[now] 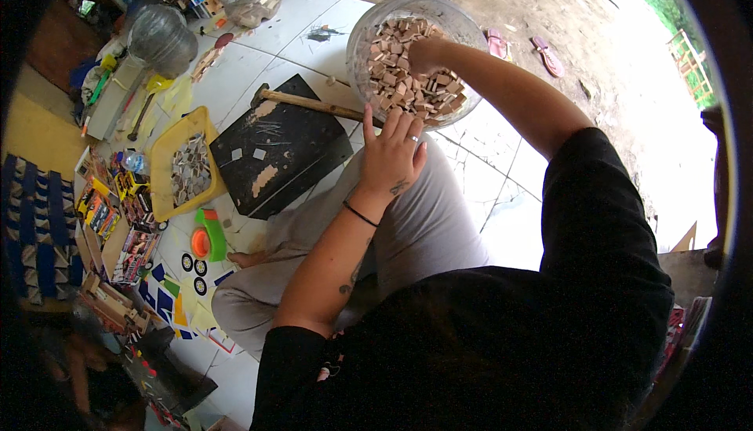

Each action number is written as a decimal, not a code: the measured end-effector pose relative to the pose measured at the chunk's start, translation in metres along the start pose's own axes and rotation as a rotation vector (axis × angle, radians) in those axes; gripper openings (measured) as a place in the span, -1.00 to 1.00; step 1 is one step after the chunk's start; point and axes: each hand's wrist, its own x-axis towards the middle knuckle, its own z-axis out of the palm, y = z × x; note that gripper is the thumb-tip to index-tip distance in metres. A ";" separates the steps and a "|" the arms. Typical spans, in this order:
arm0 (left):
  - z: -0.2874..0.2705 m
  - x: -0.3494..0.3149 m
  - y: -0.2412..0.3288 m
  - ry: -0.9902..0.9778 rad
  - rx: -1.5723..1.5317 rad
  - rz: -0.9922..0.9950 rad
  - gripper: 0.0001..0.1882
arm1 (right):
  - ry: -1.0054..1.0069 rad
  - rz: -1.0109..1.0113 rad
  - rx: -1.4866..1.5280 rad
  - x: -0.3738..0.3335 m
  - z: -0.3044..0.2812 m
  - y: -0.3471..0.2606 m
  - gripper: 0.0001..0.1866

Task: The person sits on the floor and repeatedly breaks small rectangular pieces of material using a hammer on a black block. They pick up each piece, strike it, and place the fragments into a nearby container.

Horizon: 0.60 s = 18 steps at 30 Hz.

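Observation:
A clear round plastic tub [362, 35] filled with small brown wooden blocks [400, 78] stands ahead of me. My right hand [427, 56] reaches down into it; its fingertips are hidden, so I cannot tell whether they grip a block. My left hand [392, 152] is by the tub's near rim, above my knee, fingers stretched out and spread. Under those fingers ends the wooden handle of a hammer [310, 104], which lies across a black box-like block [286, 152]. Several nails [263, 130] and two small pale square pieces [248, 153] rest on the block.
Left of the block sits a yellow plastic basin [166, 210] of small pieces. Nearer me are an orange ring [201, 243], a green curved part [212, 231], small black wheels [200, 285] and coloured cutouts. Colourful toy trucks [102, 215] line the left side. Sandals [547, 56] lie beyond the tiles.

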 end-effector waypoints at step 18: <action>-0.004 -0.002 -0.001 -0.053 0.013 0.014 -0.56 | 0.095 0.319 0.092 0.004 0.057 -0.021 -0.71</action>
